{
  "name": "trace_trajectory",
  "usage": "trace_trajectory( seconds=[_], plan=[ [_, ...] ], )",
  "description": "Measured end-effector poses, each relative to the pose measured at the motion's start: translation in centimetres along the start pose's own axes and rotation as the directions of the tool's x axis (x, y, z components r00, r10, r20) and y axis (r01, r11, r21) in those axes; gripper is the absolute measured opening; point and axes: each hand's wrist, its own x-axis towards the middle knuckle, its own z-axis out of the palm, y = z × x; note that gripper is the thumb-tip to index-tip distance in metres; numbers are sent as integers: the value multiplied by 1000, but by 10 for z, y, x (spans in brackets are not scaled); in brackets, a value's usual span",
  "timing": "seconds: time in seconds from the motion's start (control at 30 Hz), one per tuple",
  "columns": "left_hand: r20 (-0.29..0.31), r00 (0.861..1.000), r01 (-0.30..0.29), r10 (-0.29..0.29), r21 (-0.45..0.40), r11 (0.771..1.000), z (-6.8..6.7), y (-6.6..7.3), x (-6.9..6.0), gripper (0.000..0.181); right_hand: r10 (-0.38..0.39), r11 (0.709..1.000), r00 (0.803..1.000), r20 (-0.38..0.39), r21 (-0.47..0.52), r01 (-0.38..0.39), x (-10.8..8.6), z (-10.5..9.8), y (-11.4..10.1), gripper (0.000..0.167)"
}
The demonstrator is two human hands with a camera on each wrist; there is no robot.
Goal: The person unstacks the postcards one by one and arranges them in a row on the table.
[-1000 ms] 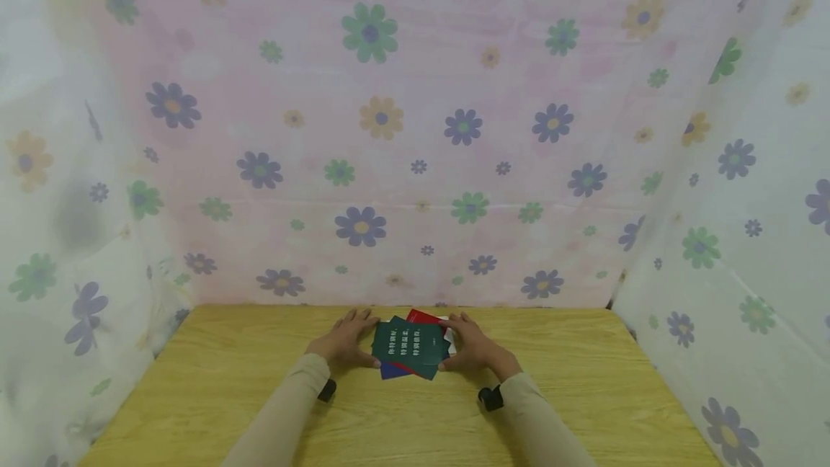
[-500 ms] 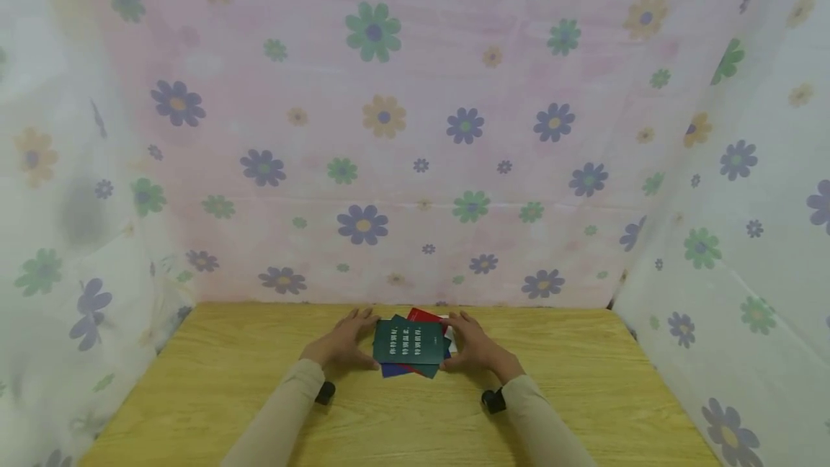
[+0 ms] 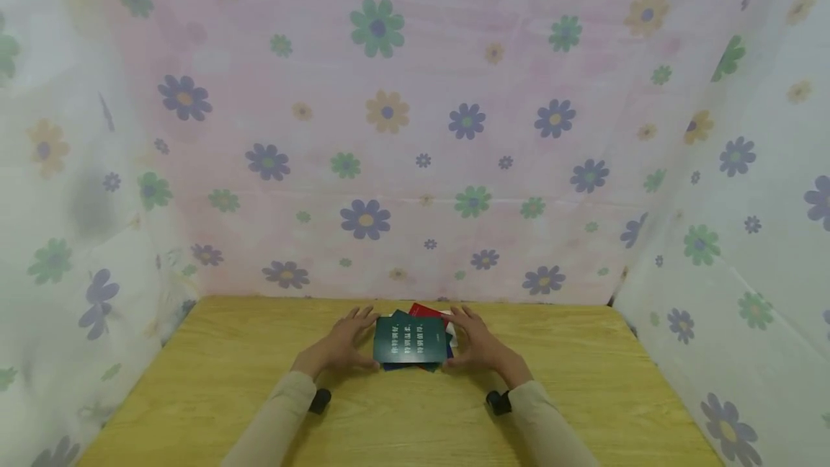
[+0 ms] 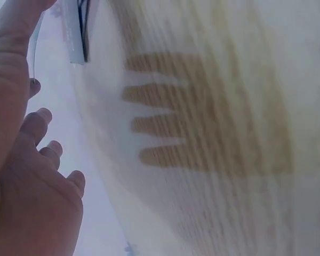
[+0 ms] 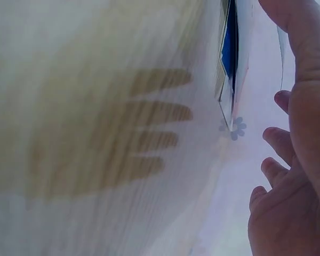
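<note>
A dark green card [image 3: 410, 341] with rows of white lettering is held level between both hands, over a loose stack of cards. My left hand [image 3: 340, 341] grips its left edge between thumb and fingers; my right hand [image 3: 481, 343] does the same at its right edge. From under it peek a red card [image 3: 429, 310], a white corner and bits of blue and green. In the left wrist view the held card [image 4: 35, 48] shows as a thin edge, apart from the stack [image 4: 74, 32]. The right wrist view shows the same gap beside the stack [image 5: 229, 48]. Other fingers are spread.
The wooden table [image 3: 415, 424] bears the stack near its back edge. Behind it hangs a pink flowered curtain [image 3: 415, 92], with white flowered sheets at both sides. A black wrist device [image 3: 498, 402] sits under the right cuff, another [image 3: 320, 402] under the left.
The green card has come up from the stack towards the camera, covering more of the cards' front corners. Both hands rise slightly with it. The view has shifted a little.
</note>
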Motion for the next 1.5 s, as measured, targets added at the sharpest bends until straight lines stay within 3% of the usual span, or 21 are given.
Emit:
trace_trajectory(
  seconds=[0.4, 0.93, 1.2, 1.5],
  plan=[
    [-17, 998, -55, 55, -12, 998, 6, 12, -29, 100, -62, 998, 997, -48, -15, 61, -23, 1, -15, 92],
    [0, 999, -44, 44, -35, 998, 28, 34, -65, 104, -116, 985, 993, -8, -126, 114, -63, 8, -27, 98],
    [36, 999, 6, -5, -23, 1000, 38, 45, -83, 105, -78, 980, 996, 48, -183, 85, -81, 16, -35, 100],
    [80, 996, 49, -47, -21, 999, 38, 57, -92, 100, -11, 990, 996, 85, -140, 22, -95, 19, -37, 99]
  ],
)
